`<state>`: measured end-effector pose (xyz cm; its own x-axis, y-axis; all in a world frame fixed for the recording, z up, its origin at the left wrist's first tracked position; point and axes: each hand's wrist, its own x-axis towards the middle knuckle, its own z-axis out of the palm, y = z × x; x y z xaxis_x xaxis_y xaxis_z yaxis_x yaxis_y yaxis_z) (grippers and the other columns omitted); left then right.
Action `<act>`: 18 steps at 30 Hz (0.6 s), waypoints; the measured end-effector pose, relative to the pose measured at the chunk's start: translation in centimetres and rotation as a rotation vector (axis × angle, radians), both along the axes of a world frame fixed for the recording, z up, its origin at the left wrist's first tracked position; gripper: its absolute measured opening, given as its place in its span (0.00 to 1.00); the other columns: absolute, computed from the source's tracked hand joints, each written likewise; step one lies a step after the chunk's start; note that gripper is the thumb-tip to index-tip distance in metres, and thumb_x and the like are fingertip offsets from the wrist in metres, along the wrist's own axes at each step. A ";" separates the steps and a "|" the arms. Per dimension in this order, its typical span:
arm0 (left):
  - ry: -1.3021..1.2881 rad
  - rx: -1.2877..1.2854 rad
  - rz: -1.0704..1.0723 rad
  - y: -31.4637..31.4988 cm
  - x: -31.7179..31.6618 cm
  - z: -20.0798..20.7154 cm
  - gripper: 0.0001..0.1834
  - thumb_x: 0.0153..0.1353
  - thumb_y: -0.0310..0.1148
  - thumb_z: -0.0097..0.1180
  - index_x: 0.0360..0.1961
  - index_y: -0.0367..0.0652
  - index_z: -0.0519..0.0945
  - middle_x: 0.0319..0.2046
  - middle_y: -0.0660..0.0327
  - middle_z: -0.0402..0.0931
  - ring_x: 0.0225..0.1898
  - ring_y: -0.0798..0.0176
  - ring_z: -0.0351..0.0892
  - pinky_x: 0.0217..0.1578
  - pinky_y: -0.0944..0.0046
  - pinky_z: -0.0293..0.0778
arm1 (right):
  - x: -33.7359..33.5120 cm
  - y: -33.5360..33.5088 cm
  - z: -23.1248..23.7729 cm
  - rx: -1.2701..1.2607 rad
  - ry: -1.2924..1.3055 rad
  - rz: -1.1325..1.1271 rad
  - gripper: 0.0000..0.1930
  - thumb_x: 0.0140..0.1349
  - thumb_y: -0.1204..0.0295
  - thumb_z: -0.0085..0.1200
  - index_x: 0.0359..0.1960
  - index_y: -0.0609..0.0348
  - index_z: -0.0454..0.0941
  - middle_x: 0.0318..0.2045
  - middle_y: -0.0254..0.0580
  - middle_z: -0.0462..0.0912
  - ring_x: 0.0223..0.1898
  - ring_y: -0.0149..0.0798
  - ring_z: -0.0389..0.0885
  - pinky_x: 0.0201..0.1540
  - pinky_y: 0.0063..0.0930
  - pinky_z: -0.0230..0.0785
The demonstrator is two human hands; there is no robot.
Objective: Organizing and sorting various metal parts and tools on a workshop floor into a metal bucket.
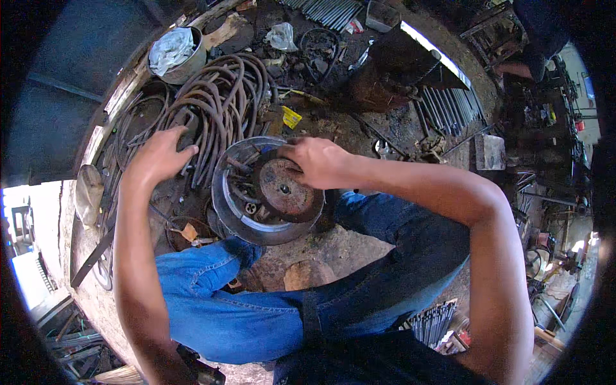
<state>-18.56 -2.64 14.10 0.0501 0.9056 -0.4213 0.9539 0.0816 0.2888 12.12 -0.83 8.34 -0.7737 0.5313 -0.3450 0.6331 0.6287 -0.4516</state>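
Observation:
A round metal basin [221,192] stands between my knees with several small metal parts inside. A worn, reddish-grey disc [287,187] with a centre hole lies tilted over the parts at its right side. My right hand [319,162] has its fingers curled over the upper right edge of that disc; the fingertips are partly hidden. Left of the basin, my left hand [160,154] hovers beside a heap of bent brown rods or hoses [221,96]. Its thumb and fingers are apart, and nothing shows between them.
A bucket [190,70] with a clear plastic bag stands at the upper left. A yellow wrapper [290,117] lies beyond the basin. Rows of metal rods [447,110] rest at the right, near a dark block-like mass [391,70]. Part of another person [523,67] shows at upper right.

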 end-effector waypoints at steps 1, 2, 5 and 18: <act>0.021 -0.001 0.010 -0.3 -0.3 0.0 0.31 0.56 0.42 0.60 0.55 0.32 0.71 0.50 0.37 0.74 0.54 0.42 0.73 0.56 0.55 0.67 | -0.6 -0.4 0.0 -0.076 -0.036 0.079 0.24 0.54 0.62 0.57 0.51 0.59 0.72 0.40 0.57 0.78 0.37 0.59 0.79 0.41 0.46 0.74; 0.014 0.004 0.002 -0.1 0.1 0.2 0.31 0.56 0.42 0.60 0.55 0.32 0.71 0.50 0.37 0.74 0.54 0.42 0.73 0.56 0.55 0.67 | -0.1 -0.8 -2.0 -0.033 0.033 0.138 0.24 0.52 0.63 0.57 0.51 0.59 0.73 0.46 0.55 0.77 0.45 0.55 0.78 0.44 0.44 0.74; 0.033 0.006 -0.020 -0.1 0.8 0.8 0.30 0.58 0.43 0.56 0.56 0.32 0.71 0.51 0.38 0.72 0.55 0.42 0.71 0.57 0.53 0.66 | 0.1 -3.0 -3.5 0.162 -0.025 0.341 0.23 0.51 0.64 0.57 0.50 0.59 0.75 0.51 0.51 0.74 0.54 0.50 0.72 0.48 0.43 0.72; 0.070 -0.015 -0.014 -0.1 0.6 0.8 0.30 0.58 0.42 0.57 0.56 0.31 0.70 0.51 0.39 0.73 0.55 0.41 0.71 0.57 0.53 0.65 | -2.1 0.0 -0.1 -0.063 -0.069 0.298 0.19 0.56 0.61 0.55 0.47 0.57 0.77 0.33 0.55 0.80 0.38 0.55 0.81 0.42 0.49 0.73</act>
